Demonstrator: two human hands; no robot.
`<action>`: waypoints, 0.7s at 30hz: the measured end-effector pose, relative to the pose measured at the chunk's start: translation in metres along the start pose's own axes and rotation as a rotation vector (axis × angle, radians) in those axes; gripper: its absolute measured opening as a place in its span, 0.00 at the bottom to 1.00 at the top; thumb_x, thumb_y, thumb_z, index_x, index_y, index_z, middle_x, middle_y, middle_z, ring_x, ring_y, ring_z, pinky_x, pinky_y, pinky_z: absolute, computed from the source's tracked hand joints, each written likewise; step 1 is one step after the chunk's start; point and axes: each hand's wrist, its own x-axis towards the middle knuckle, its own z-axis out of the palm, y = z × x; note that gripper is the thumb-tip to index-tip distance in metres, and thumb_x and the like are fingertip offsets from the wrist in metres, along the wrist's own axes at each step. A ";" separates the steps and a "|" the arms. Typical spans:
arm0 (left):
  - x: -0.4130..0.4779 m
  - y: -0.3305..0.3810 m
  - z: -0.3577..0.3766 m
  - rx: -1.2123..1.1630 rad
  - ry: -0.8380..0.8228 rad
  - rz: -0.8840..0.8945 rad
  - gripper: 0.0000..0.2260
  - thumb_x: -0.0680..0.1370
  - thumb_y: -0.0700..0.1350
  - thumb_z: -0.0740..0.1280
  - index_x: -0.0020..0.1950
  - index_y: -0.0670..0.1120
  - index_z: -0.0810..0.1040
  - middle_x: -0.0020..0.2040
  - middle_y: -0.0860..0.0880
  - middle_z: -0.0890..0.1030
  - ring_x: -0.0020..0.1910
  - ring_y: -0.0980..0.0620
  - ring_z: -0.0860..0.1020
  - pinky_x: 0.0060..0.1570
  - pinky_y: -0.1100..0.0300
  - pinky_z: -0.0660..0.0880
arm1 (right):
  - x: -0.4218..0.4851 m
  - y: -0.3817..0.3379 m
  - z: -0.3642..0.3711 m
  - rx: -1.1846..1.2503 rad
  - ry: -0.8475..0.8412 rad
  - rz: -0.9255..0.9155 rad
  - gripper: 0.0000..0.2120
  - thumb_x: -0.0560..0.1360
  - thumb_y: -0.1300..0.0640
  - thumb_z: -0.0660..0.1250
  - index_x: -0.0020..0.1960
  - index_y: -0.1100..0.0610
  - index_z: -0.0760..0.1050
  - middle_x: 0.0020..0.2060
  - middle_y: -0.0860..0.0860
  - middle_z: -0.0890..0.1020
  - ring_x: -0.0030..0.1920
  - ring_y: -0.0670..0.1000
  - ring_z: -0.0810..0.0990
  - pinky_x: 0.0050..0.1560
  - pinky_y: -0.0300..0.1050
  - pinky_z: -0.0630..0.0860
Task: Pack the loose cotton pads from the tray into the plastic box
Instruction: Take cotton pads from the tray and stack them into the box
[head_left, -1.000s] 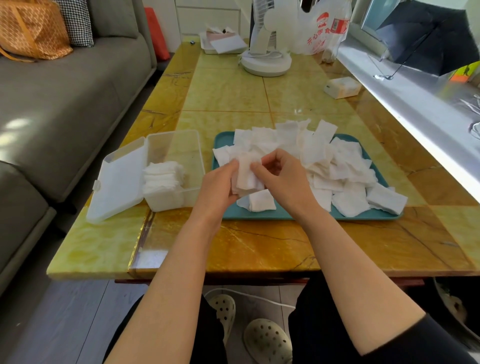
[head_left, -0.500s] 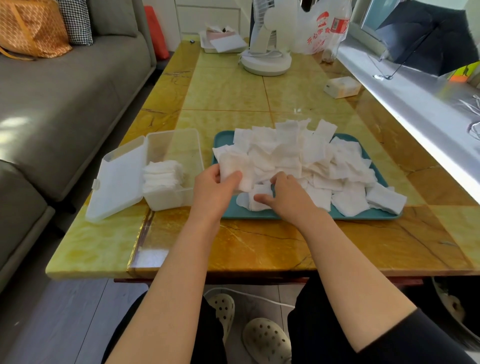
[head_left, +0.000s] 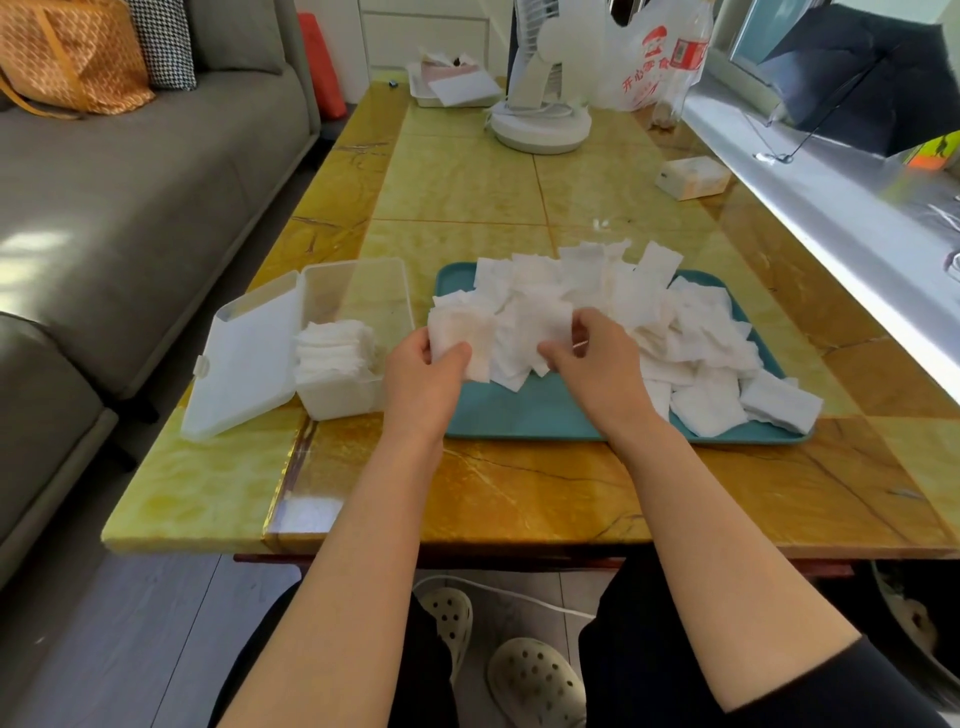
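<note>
Several loose white cotton pads (head_left: 691, 332) lie heaped on a teal tray (head_left: 524, 415) in the middle of the table. My left hand (head_left: 423, 376) grips a small stack of pads (head_left: 460, 332) above the tray's left edge. My right hand (head_left: 597, 364) pinches a pad (head_left: 543, 325) out of the heap, just right of that stack. Left of the tray stands the clear plastic box (head_left: 358, 312), lid (head_left: 244, 358) folded open to the left, with a stack of pads (head_left: 332, 348) in its near end.
The yellow marble table (head_left: 467, 182) carries a white fan base (head_left: 540, 124), a small tissue pack (head_left: 691, 177), a white tray of papers (head_left: 452, 85) and a plastic bag (head_left: 654, 57) at the far end. A grey sofa (head_left: 130, 197) runs along the left, a windowsill (head_left: 841, 223) along the right.
My left hand has lifted its stack of pads a little up and left. My right hand rose from the tray's front edge into the heap and pinched a pad.
</note>
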 end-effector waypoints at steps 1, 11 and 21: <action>0.001 0.000 0.000 0.002 0.006 -0.006 0.08 0.78 0.39 0.63 0.47 0.53 0.73 0.43 0.56 0.77 0.42 0.60 0.75 0.41 0.66 0.72 | 0.000 -0.003 -0.001 0.115 -0.003 -0.012 0.10 0.75 0.59 0.68 0.51 0.66 0.73 0.43 0.59 0.80 0.42 0.52 0.79 0.42 0.47 0.75; -0.003 0.006 0.005 -0.005 -0.087 -0.062 0.04 0.77 0.43 0.67 0.48 0.52 0.80 0.50 0.48 0.84 0.53 0.48 0.80 0.56 0.48 0.77 | -0.008 -0.023 0.000 0.433 -0.313 0.011 0.05 0.79 0.59 0.62 0.48 0.58 0.76 0.34 0.50 0.81 0.30 0.40 0.79 0.32 0.33 0.71; -0.001 0.004 0.006 -0.042 -0.097 -0.061 0.06 0.79 0.44 0.64 0.51 0.51 0.80 0.51 0.48 0.84 0.53 0.48 0.81 0.57 0.46 0.77 | -0.008 -0.023 0.003 0.396 -0.115 0.067 0.04 0.78 0.56 0.65 0.46 0.56 0.73 0.33 0.48 0.82 0.31 0.41 0.80 0.30 0.31 0.72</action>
